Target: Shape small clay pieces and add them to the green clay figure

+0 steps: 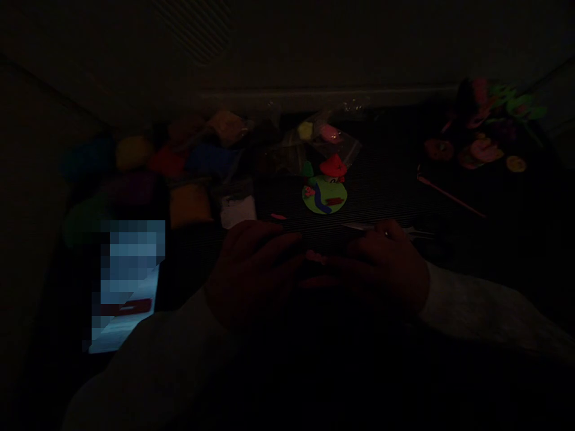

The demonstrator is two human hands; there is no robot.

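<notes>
- Your landmark is the round green clay base (pixel 337 203), bearing a red-roofed clay mushroom house (pixel 333 167).
- The small pink clay piece (pixel 315 257) sits nearer you than that base, between your fingertips, presumably because its size suits a fingertip hold.
- Your left hand (pixel 251 269) and right hand (pixel 387 266) converge at the piece with fingers bent; darkness hides whether either pinches it, so I cannot tell.
- Scissors (pixel 358 227) lie nearer you than the base, beside your right hand, probably for easy reach.
- Left of the base, bagged orange clay (pixel 190 205) likely sits aside to leave working room.
</notes>
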